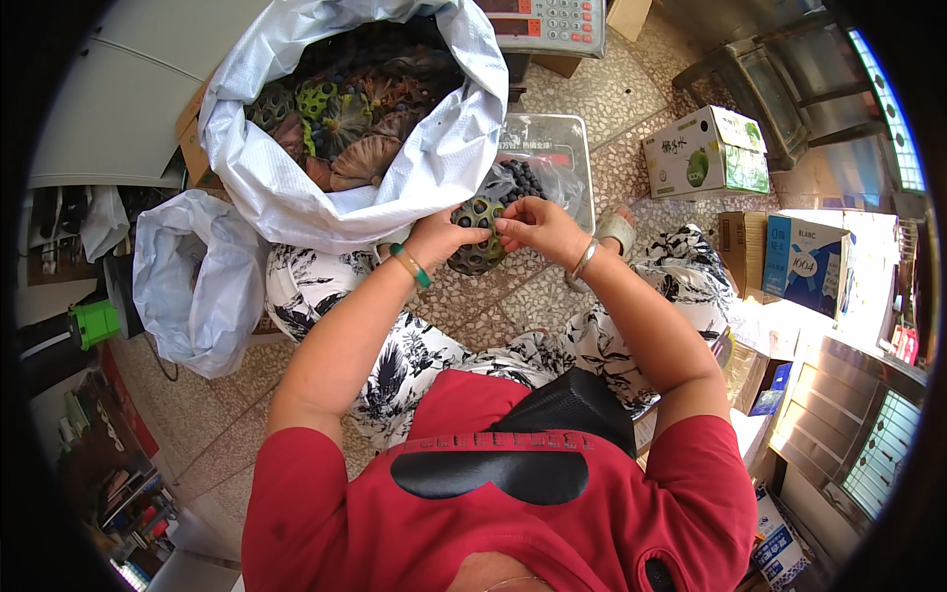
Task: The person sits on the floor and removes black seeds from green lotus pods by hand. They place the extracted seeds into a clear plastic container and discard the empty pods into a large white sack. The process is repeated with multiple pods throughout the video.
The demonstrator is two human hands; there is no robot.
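Observation:
My left hand holds a green-brown lotus seed pod by its left side, thumb across its top. The pod's face shows holes, with dark seeds in some of them. At its upper right edge, the thumb and fingertips of my right hand are pinched together against it; whether a seed is between them cannot be told. Just beyond lies a clear plastic bag with dark round lotus seeds in it. A large white woven sack, rolled open at the top left, holds several pods, some green, others brown and dry.
Under the plastic bag is a flat pale-rimmed lid or board. A digital scale stands beyond it. A smaller white sack is at the left. Cardboard boxes, one a drink carton, stand at the right beside a wooden chair. The floor is speckled stone tile.

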